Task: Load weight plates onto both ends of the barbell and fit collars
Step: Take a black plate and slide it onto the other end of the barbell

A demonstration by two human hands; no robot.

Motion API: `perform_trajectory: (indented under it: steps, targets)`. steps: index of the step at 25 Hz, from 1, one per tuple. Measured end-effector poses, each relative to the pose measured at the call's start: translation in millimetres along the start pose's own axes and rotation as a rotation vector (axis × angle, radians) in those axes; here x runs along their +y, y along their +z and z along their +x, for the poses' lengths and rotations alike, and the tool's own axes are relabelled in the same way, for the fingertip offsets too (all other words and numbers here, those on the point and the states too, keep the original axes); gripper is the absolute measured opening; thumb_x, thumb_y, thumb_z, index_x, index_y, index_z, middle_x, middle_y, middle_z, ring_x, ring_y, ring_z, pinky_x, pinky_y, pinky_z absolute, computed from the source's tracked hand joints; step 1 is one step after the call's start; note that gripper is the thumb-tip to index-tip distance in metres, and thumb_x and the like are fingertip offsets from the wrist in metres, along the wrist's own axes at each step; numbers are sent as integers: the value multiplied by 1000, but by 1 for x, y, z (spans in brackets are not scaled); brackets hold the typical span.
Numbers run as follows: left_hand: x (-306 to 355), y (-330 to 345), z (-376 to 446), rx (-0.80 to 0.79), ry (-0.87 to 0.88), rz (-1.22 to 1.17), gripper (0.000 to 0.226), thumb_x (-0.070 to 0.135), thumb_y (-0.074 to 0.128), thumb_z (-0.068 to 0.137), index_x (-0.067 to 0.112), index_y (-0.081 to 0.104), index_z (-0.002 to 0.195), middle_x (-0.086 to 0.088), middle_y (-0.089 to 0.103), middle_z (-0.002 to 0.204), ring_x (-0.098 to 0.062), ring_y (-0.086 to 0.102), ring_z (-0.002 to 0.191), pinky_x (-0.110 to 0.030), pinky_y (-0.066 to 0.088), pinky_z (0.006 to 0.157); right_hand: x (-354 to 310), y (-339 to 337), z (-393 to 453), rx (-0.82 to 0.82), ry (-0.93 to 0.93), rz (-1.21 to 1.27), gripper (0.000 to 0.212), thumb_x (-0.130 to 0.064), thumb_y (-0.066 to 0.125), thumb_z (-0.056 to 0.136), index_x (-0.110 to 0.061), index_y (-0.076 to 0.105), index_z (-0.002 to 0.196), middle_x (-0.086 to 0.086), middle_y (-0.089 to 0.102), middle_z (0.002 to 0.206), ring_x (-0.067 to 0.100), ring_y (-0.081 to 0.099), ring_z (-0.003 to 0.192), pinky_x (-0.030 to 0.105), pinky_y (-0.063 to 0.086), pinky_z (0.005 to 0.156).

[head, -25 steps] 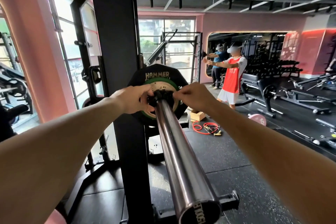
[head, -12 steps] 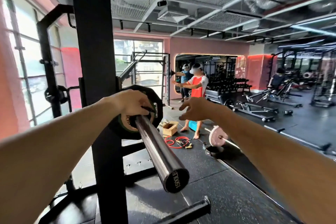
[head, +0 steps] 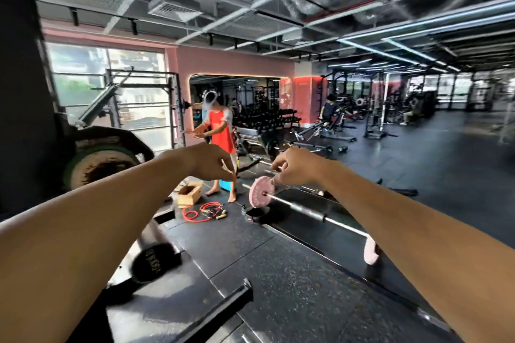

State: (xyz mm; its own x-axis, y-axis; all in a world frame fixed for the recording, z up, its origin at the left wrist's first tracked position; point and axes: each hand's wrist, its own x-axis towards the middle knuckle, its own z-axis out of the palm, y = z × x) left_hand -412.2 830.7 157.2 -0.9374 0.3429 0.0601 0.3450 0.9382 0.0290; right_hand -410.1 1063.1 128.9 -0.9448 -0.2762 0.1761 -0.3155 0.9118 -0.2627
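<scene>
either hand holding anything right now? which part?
Nothing held, as far as the blurred frame shows. Left hand and right hand hang in the air, fingers loosely curled, clear of the barbell.

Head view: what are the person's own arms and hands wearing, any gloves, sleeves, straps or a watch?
Nothing visible. Both forearms run bare from the frame edges to the left hand and right hand: no gloves, sleeves, wrist straps, watch or rings can be seen, though motion blur softens fine detail.

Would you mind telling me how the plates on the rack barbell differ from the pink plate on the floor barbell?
The rack plates are black and green; the pink plate is pale pink. The rack plates look far larger, though also closer to the camera. The rack plates sit raised beside the black upright; the pink plate's barbell lies at floor level. Both are round and threaded on a bar.
</scene>
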Motion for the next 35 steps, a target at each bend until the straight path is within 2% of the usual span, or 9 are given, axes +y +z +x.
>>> perform_trajectory:
  steps: [3, 5, 7, 10, 14, 20, 25, 31, 35]
  targets:
    - [41, 9, 30, -69, 17, 19, 43, 47, 67, 92, 24, 65, 129, -1, 63, 131, -20, 58, 118, -27, 44, 98, 53, -10, -12, 1, 69, 20, 45, -38, 72, 84, -24, 67, 127, -2, 69, 119, 16, 62, 98, 25, 48, 82]
    - [73, 18, 56, -84, 28, 17, 44, 46, 66, 93, 23, 64, 130, -2, 62, 130, -19, 58, 115, -28, 45, 99, 95, -20, -15, -3, 84, 22, 45, -38, 71, 84, -26, 66, 127, -4, 68, 118, 14, 61, 94, 24, 46, 74]
    - [104, 30, 84, -112, 40, 8, 45, 47, 66, 93, 24, 63, 131, -1, 62, 127, -16, 56, 103, -26, 45, 89, 137, -29, -16, -13, 92, 1, 46, -40, 71, 83, -28, 65, 127, -6, 68, 117, 13, 59, 92, 24, 42, 72]
    - [136, 48, 122, -167, 15, -11, 42, 48, 66, 92, 28, 63, 129, 4, 60, 115, -12, 51, 94, -24, 40, 74, 194, -33, -8, -24, 120, -4, 47, -44, 73, 81, -30, 66, 125, -6, 68, 117, 16, 60, 101, 27, 44, 82]
    - [146, 67, 167, -154, -34, -53, 39, 48, 70, 89, 29, 67, 123, 5, 62, 113, -12, 52, 98, -24, 39, 86, 250, -22, 23, -72, 119, -13, 46, -46, 75, 79, -30, 68, 121, -5, 69, 115, 17, 62, 105, 28, 49, 90]
    - [106, 81, 241, -183, -110, -27, 41, 52, 67, 90, 30, 66, 123, 3, 64, 117, -13, 56, 101, -25, 44, 90, 285, 11, 104, -121, 56, 10, 49, -47, 76, 78, -32, 67, 124, -5, 67, 122, 12, 55, 96, 26, 43, 85]
    - [47, 96, 347, -174, -150, -94, 38, 50, 70, 87, 31, 67, 119, 7, 58, 103, -15, 57, 102, -36, 52, 97, 304, 12, 205, -148, 31, -29, 49, -45, 76, 79, -31, 66, 125, -2, 66, 123, 17, 60, 102, 30, 49, 85]
    - [-1, 97, 471, -158, -192, -112, 26, 53, 74, 84, 37, 66, 104, 12, 58, 92, -10, 55, 82, -24, 40, 75, 328, -2, 330, -88, -15, -13, 43, -39, 72, 84, -30, 65, 126, 0, 66, 123, 19, 62, 106, 29, 50, 87]
    - [-20, 103, 549, -131, -215, -157, 31, 44, 77, 84, 24, 71, 108, 12, 61, 78, -27, 63, 85, -30, 50, 86, 361, 11, 416, -97, -74, 0, 45, -39, 71, 85, -27, 65, 128, -1, 65, 126, 19, 61, 109, 26, 46, 84]
